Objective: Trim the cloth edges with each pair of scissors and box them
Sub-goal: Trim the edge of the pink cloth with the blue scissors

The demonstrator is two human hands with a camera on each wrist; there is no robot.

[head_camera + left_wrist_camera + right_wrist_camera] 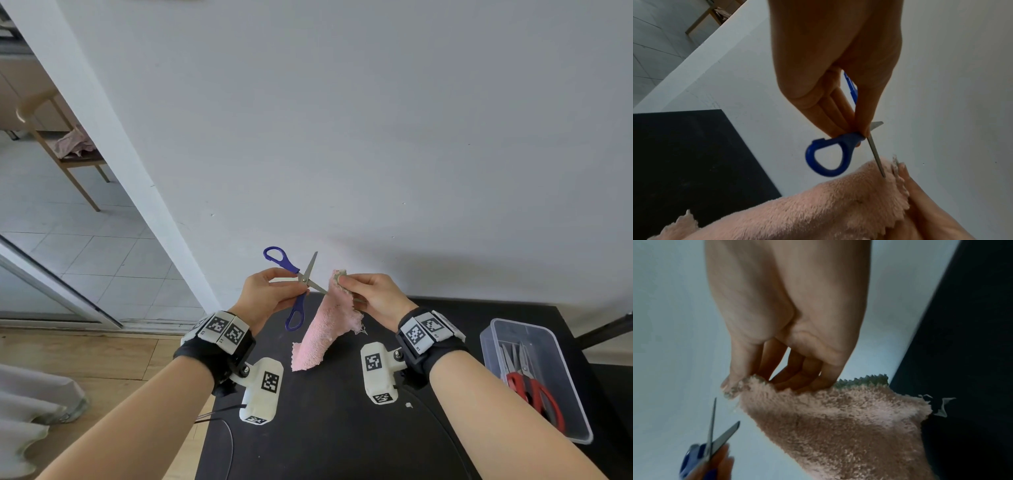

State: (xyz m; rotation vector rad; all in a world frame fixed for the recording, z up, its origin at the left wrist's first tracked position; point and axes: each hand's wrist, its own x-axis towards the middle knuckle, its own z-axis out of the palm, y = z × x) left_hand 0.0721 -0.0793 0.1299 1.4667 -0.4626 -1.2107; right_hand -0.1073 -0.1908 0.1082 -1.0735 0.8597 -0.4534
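My left hand (pixel 297 287) pinches the blue-handled scissors (pixel 295 267) near the pivot, above the black table's (pixel 342 445) far edge. The blades are spread wide: one points up, the other points right at the cloth. One handle loop (pixel 826 157) hangs free below the fingers (pixel 840 123). My right hand (pixel 344 282) pinches the top edge of the pink fluffy cloth (pixel 325 329), which hangs down to the table. In the right wrist view the blade (pixel 712 423) stands just left of the cloth (pixel 838 426) without touching it. The cloth's ragged edge (pixel 900 183) lies beside the lower blade tip (pixel 877 160).
A clear plastic box (pixel 579 404) at the table's right side holds red-handled scissors (pixel 534 394). A small cloth scrap (pixel 408 405) lies on the table. A white wall rises right behind the table. A wooden chair (pixel 68 161) stands far left on the tiled floor.
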